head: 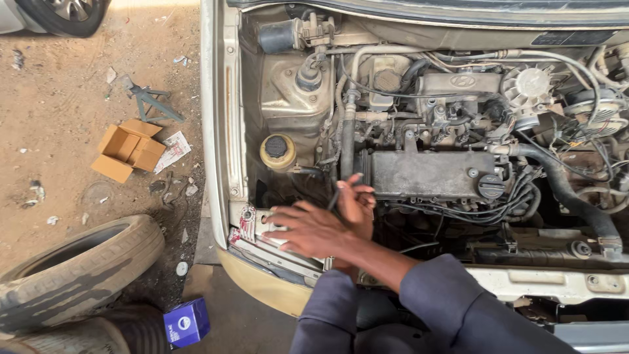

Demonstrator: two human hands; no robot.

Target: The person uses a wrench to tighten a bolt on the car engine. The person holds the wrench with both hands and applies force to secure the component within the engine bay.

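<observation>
- Head view: a small blue cardboard box with a round white emblem [187, 322] stands on the dirt at seven o'clock, just beside a worn black rubber tyre [78, 269] lying at eight o'clock.
- An opened tan cardboard carton [128, 149] lies at ten o'clock on the ground; nothing shows inside it. A printed white paper sheet [173, 150] lies touching its right edge.
- A red and white sticker label [247, 221] sits on the front panel of the engine bay, at the nine o'clock side of the hands.
- A round yellowish plastic reservoir with a black screw cap [277, 151] sits at the twelve o'clock side of the hands; its contents cannot be seen.
- The right hand [313, 231] lies flat, fingers spread, on the white front panel [278, 252].
- The left hand [357, 200], partly behind the right, has its fingers curled about a thin dark rod-like tool [335, 196] beside the grey metal engine cover [429, 174].
</observation>
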